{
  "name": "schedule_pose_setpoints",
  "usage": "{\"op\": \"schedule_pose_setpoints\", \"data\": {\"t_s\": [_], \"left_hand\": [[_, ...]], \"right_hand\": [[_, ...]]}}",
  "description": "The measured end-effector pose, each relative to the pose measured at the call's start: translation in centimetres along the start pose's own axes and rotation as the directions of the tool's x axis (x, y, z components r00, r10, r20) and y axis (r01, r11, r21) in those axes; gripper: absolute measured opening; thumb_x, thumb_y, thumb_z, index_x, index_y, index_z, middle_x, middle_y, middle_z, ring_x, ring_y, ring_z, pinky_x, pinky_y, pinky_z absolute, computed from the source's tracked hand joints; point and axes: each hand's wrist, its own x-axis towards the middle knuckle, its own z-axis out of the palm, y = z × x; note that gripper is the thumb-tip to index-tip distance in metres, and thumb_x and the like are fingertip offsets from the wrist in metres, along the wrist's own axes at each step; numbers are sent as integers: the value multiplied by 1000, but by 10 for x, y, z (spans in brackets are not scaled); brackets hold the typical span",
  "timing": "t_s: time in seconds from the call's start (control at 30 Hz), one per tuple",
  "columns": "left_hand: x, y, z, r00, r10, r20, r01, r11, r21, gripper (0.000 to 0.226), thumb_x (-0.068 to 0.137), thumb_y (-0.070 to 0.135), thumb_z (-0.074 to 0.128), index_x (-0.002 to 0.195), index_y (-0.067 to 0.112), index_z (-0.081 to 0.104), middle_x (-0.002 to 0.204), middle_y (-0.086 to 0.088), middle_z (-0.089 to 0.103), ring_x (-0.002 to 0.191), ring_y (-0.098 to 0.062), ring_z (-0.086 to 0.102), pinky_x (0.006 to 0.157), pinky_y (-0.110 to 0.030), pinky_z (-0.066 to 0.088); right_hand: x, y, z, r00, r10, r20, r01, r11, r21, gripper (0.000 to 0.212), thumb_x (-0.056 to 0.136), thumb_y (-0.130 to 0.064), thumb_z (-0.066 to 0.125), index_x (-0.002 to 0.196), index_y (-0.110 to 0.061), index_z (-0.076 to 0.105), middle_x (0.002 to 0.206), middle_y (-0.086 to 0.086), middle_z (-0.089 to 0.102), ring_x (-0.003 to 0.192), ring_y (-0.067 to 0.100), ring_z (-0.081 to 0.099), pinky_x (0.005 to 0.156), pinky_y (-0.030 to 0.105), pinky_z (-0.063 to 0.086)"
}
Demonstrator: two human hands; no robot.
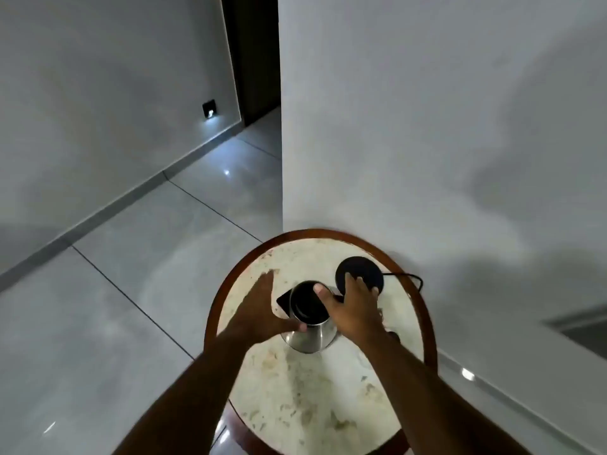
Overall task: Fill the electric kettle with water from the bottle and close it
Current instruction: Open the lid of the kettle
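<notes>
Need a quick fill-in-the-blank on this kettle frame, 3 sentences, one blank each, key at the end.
1. The kettle stands on the round table, not on its black ____.
2. The kettle's lid is ____.
3. The thumb on the kettle's rim belongs to the ____ hand; the other hand touches its side.

Missing words: base; open; right

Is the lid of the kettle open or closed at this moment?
Open. The kettle shows its dark round mouth from above, and the black lid is swung out to its left side.
</notes>
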Motion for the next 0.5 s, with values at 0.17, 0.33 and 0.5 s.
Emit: {"op": "schedule_pose_setpoints", "data": {"t_s": [0.17,0.33,0.5], "left_hand": [[26,-28,51,999,-12,33,11,999,34,101,51,50,89,132,14,41,135,-8,52,123,-21,50,97,-32,44],[3,-46,82,991,16,-136,-17,1000,-4,91,59,57,78,136,27,40,135,4,54,123,-17,51,98,-28,43],[25,-48,60,997,50,58,-42,991,-128,93,40,55,87,119,61,37,109,39,58,105,11,57,81,-4,43]], "right_hand": [[25,20,55,998,17,-55,-25,987,-158,98,67,-87,41,142,-24,32,159,8,13,143,45,-9,111,63,18],[44,36,52,972,-229,-50,203,928,-313,90,65,-84,48,133,-24,42,152,7,30,143,43,0,114,61,21],[50,37,47,955,-297,-9,263,859,-440,81,71,-75,54,131,-21,45,141,10,43,140,43,16,111,61,27]]}}
